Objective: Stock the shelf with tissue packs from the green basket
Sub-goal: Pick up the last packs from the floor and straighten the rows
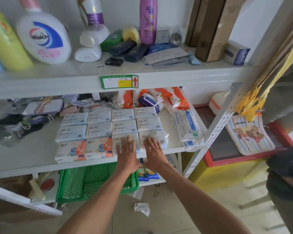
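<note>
Several tissue packs lie in a grid on the middle shelf (32,154): pale blue packs (98,130) in the back rows, two white-and-orange packs (85,149) at the front left. My left hand (127,149) lies flat, fingers spread, on the front pale blue pack (123,137). My right hand (153,148) lies flat on a wrinkled clear-wrapped pack (153,135) at the front right of the grid. The green basket (95,181) sits on the shelf below, under my forearms; I see no packs inside it.
Bottles (44,38) and tubes crowd the top shelf. Orange-patterned packs (159,97) and wipes sit behind the grid, a long plastic-wrapped bundle (188,127) to its right. A perforated shelf post (216,130) stands right. A crumpled paper (142,208) lies on the floor. A person (286,174) stands far right.
</note>
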